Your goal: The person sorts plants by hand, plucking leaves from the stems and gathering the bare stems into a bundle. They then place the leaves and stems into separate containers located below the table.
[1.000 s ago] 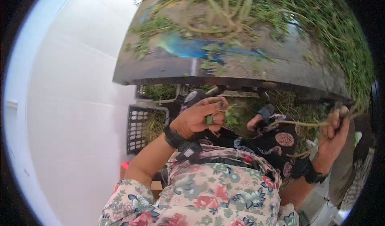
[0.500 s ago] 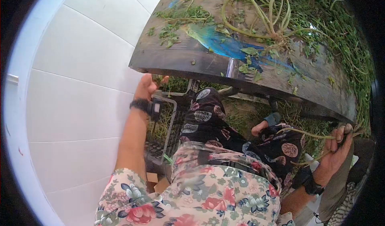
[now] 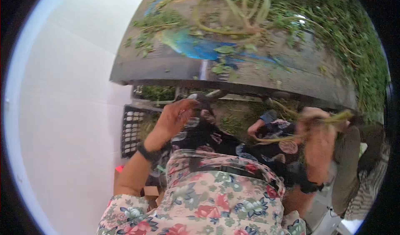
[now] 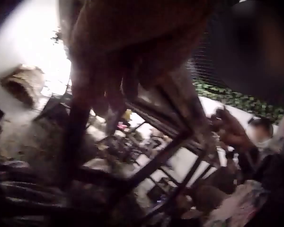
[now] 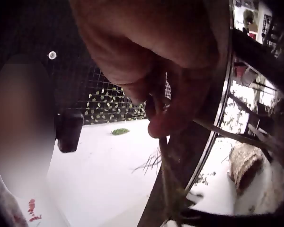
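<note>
In the head view my left hand hovers above the patterned trousers, left of centre, its fingers bent and blurred; nothing can be made out in it. Thin green-yellow stems are pinched in my right hand, just below the table edge at the right; that hand is blurred by motion. The right wrist view shows the thumb and fingers closed on a stem that hangs down. The left wrist view is dark, with the left hand across its top.
The dark table bears a heap of green plants at the right and a rooted stem bunch near its middle. Black crates stand below its left side. Another person's hand shows under the table. A white wall stands left.
My left hand first went to the crate under the table's left corner, then came back over the lap without visible leaves. My right hand has moved left with its stems.
</note>
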The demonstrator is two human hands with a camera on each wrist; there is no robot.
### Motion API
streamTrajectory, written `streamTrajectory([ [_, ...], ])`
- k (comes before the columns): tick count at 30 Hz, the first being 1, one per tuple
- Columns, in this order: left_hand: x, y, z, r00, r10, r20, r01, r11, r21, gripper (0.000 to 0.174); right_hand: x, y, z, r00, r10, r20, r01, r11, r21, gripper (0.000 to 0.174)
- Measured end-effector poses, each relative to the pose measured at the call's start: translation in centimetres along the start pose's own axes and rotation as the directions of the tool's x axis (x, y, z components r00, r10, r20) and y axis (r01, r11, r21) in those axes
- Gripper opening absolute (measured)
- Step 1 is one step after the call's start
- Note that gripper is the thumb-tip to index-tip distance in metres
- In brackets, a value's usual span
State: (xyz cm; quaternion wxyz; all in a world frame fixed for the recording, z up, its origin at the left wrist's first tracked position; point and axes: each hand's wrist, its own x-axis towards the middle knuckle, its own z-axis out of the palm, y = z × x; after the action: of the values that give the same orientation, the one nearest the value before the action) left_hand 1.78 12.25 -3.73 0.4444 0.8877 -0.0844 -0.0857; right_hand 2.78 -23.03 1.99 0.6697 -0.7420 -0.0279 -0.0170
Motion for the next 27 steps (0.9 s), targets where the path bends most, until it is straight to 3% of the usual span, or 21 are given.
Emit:
streamTrajectory([
  [1,0.3,3.7,1.4,0.99,0.089,-0.106,-0.089,0.996,0.008,0.028,0.1,-0.6,1.5,0.997,-0.026,0.077,0.021,0.998,0.066,0.018],
  [2,1.0,6.2,2.5,0.976,0.196,-0.098,-0.194,0.981,0.022,0.039,0.3,-1.9,3.0,0.98,0.07,0.188,-0.081,0.995,0.051,0.015],
  [3,1.3,7.8,3.8,0.954,0.29,-0.081,-0.288,0.957,0.041,0.048,0.3,-0.7,4.1,0.951,0.133,0.278,-0.184,0.969,0.167,0.013],
  [5,2.4,9.1,6.4,0.896,0.441,-0.046,-0.438,0.897,0.064,0.052,0.1,-0.5,5.8,0.918,0.121,0.378,-0.211,0.955,0.208,0.015],
  [6,2.7,10.1,7.1,0.947,0.319,0.017,-0.312,0.934,-0.176,0.053,0.2,-0.5,5.9,0.935,0.118,0.335,-0.187,0.965,0.183,0.015],
  [8,2.9,12.1,7.6,0.966,0.106,0.237,0.047,0.825,-0.563,0.054,0.5,-0.7,5.4,0.959,0.144,0.243,-0.187,0.968,0.167,0.014],
  [11,3.7,12.1,7.3,0.891,0.073,0.448,0.102,0.93,-0.354,0.051,0.8,-0.6,4.1,0.98,0.176,0.093,-0.19,0.967,0.17,0.015],
  [14,3.0,12.1,9.0,0.926,0.184,0.33,0.071,0.773,-0.631,0.037,1.1,-0.4,3.2,0.989,0.136,-0.056,-0.123,0.974,0.189,0.019],
  [17,3.6,13.1,7.4,0.853,0.034,0.521,0.247,0.853,-0.46,0.02,1.2,-0.1,4.5,0.989,0.116,-0.086,-0.079,0.933,0.352,0.018],
  [20,3.9,12.0,7.4,0.888,0.121,0.443,0.118,0.873,-0.474,0.021,1.2,0.8,3.5,0.988,0.151,-0.028,-0.132,0.929,0.345,0.023],
  [21,3.9,11.6,7.1,0.893,0.106,0.438,0.112,0.889,-0.444,0.021,1.3,1.8,2.7,0.985,-0.002,-0.173,0.019,0.995,0.097,0.025],
  [22,3.7,11.2,6.6,0.896,0.09,0.434,0.109,0.904,-0.413,0.022,1.5,3.3,1.7,0.946,-0.181,-0.27,0.137,0.975,-0.173,0.027],
  [23,3.6,10.8,6.0,0.901,0.075,0.427,0.105,0.918,-0.383,0.022,1.9,3.7,1.0,0.875,-0.372,-0.309,0.215,0.871,-0.441,0.029],
  [24,3.2,10.5,5.5,0.91,0.005,0.414,0.147,0.931,-0.334,0.023,2.1,3.1,-0.4,0.906,-0.094,-0.413,0.132,0.989,0.065,0.031],
  [25,3.0,10.2,5.0,0.909,-0.011,0.417,0.159,0.934,-0.321,0.023,2.4,1.5,-1.5,0.91,0.2,-0.363,0.04,0.829,0.557,0.033],
  [27,2.6,9.5,3.7,0.906,-0.041,0.421,0.18,0.938,-0.296,0.023,2.0,0.5,-2.8,0.9,0.169,-0.401,0.064,0.861,0.505,0.031],
])
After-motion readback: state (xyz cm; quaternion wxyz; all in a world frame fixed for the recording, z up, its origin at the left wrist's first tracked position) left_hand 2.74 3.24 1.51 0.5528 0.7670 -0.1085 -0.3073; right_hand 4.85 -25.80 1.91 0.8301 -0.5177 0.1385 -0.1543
